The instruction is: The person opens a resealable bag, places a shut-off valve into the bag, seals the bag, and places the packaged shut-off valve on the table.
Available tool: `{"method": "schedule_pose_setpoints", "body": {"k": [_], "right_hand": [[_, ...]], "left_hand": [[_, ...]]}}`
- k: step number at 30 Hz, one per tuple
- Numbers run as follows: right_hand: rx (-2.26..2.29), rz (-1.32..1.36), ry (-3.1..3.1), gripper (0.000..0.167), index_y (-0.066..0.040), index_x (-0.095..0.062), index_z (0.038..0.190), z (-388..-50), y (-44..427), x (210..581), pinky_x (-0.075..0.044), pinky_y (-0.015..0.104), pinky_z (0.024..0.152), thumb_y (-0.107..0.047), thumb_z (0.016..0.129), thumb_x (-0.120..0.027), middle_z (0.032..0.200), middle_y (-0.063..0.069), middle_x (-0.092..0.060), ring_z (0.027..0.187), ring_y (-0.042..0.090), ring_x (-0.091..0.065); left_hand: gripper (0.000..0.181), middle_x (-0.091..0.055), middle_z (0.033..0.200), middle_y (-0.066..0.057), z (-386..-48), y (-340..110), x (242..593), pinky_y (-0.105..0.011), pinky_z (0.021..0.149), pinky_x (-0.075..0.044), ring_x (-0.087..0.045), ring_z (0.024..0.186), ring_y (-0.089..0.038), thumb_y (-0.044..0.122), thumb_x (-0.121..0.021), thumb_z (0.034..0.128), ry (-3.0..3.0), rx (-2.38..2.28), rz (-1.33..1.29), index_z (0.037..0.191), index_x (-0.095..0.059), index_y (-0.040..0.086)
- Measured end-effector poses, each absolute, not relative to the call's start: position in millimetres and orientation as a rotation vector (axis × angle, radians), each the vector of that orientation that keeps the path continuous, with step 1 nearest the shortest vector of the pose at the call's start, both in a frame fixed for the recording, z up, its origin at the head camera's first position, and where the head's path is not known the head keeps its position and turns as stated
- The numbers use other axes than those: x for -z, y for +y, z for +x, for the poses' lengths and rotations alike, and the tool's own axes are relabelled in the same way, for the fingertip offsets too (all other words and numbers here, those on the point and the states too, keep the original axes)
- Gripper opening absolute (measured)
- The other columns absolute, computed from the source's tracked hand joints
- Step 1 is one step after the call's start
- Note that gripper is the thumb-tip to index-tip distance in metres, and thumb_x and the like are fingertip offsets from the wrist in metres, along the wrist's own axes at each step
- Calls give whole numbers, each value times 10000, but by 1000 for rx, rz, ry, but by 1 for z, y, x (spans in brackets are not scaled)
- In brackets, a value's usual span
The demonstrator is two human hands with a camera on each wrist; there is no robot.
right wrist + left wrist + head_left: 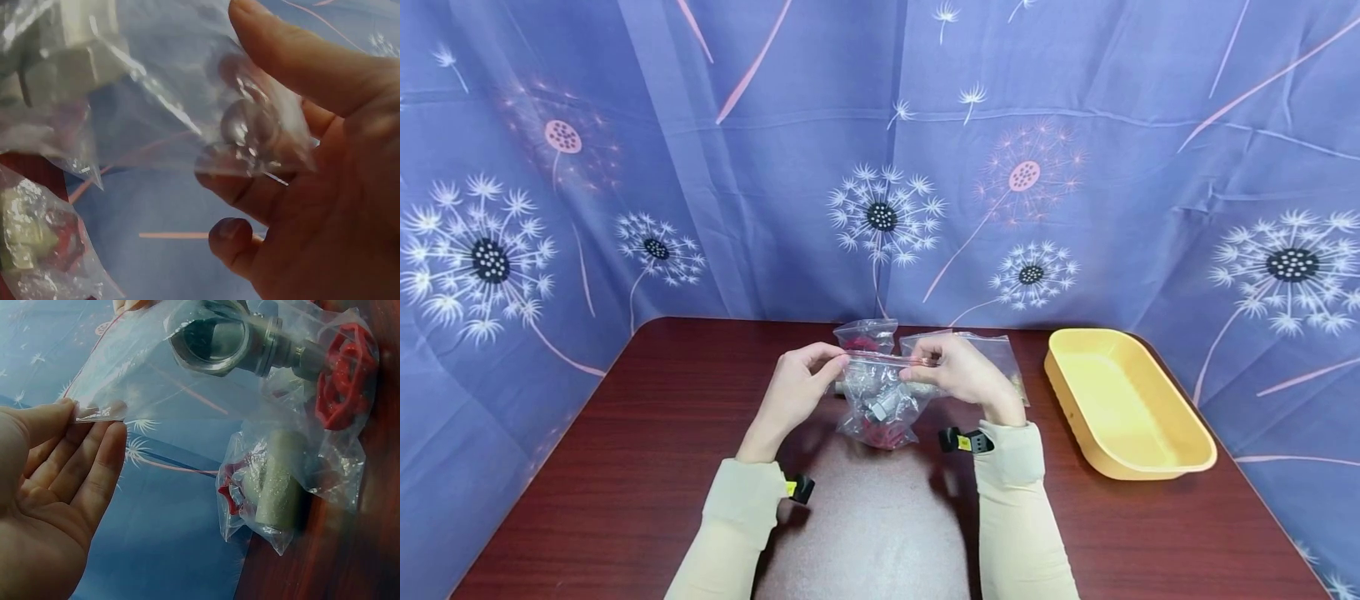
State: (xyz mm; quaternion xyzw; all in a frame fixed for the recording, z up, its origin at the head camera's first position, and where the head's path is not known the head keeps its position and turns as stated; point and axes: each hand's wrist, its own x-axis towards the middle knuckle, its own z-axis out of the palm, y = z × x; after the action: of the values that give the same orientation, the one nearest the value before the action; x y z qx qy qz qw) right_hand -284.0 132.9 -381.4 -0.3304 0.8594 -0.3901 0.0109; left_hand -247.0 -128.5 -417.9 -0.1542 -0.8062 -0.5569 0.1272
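Note:
A clear zip-lock bag [857, 417] is held up by its top edge over the table. Inside it is a metal valve [215, 344] with a red handwheel [344, 378] at the bottom. My left hand [797, 385] pinches the bag's left top corner between thumb and fingertips. At the other end of the zip strip, my right hand [966, 371] grips the plastic, its thumb in front and fingers behind. Another bagged valve [275, 481], greenish-grey with a red wheel, lies behind on the table, partly hidden in the head view.
A flat zip-lock bag [1000, 354] with small contents lies behind my right hand. On the right of the brown table [647, 467] stands a yellow plastic tray [1075, 429]. A blue dandelion-print cloth [790, 208] hangs along the table's back and sides.

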Motion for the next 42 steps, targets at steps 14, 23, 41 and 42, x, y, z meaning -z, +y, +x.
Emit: {"method": "schedule_pose_setpoints", "body": {"k": [14, 23, 41, 42], "right_hand": [[1309, -1101, 2631, 100, -101, -676, 801, -284, 138, 383, -430, 294, 572, -108, 894, -713, 697, 27, -604, 607, 120, -497], [1274, -972, 2630, 105, -134, -711, 799, -283, 144, 381, -411, 283, 597, -200, 868, -754, 755, -33, -619, 675, 133, -498], [1275, -914, 2654, 159, -176, -674, 743, -286, 150, 383, -365, 278, 526, -226, 869, -756, 690, -37, -546, 593, 105, -434], [1270, -904, 2650, 175, -173, -666, 732, -286, 151, 383, -362, 278, 513, -234, 867, -758, 681, -35, -534, 579, 106, -431]], "left_hand": [[161, -692, 865, -132, -246, -129, 417, -268, 614, -450, -590, 734, -201, 212, -665, 949, -2374, 1571, -438, 1011, -729, 78], [153, -693, 851, -63, -247, -130, 418, -270, 629, -461, -589, 727, -166, 226, -673, 943, -2361, 1556, -445, 1003, -733, 99], [148, -692, 834, -27, -249, -131, 418, -274, 604, -460, -597, 711, -149, 206, -674, 942, -2356, 1555, -446, 1006, -733, 87], [150, -692, 833, -30, -249, -131, 418, -271, 599, -459, -595, 707, -150, 210, -674, 942, -2357, 1556, -445, 1008, -733, 90]]}}
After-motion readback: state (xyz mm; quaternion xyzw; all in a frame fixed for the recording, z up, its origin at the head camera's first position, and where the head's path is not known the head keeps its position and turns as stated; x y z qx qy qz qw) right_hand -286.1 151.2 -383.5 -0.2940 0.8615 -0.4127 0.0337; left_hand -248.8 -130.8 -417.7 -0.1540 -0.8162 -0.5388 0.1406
